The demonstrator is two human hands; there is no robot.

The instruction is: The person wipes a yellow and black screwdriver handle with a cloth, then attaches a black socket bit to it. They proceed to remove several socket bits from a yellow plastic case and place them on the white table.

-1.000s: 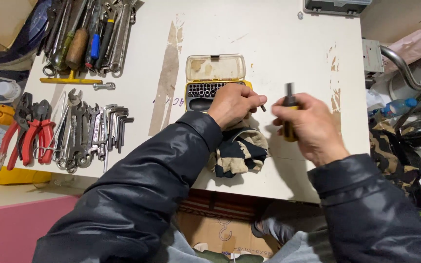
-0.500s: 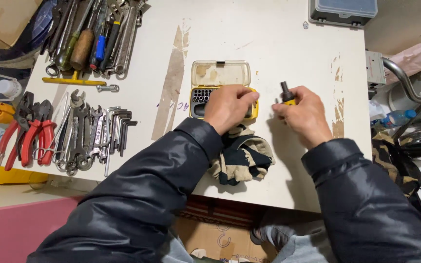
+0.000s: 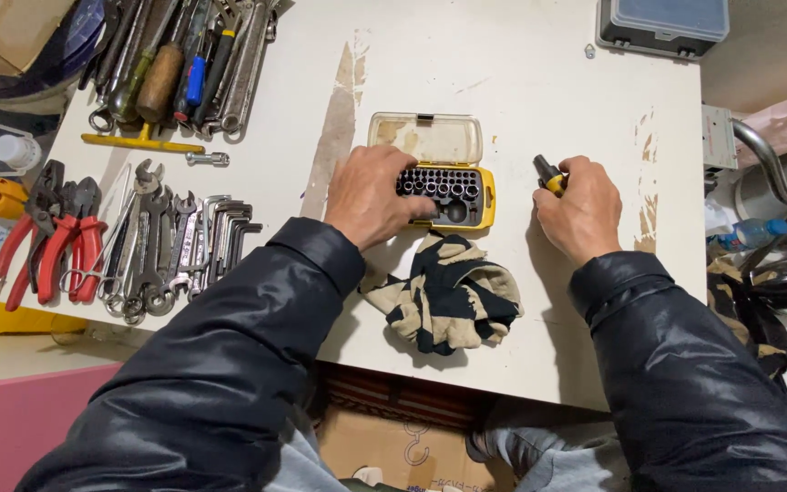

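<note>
Yellow and open, the socket case (image 3: 446, 189) lies at the centre of the frame on the white table (image 3: 521, 91), and the left hand (image 3: 373, 196) rests on its left end with fingers curled loosely onto the rows of dark sockets. Just right of the case, the right hand (image 3: 579, 208) has its fingers closed around a black-and-yellow driver handle (image 3: 548, 175). Below the case lies a camouflage cloth (image 3: 448, 293); wrenches (image 3: 152, 241) and red pliers (image 3: 47, 239) sit at the left edge.
</note>
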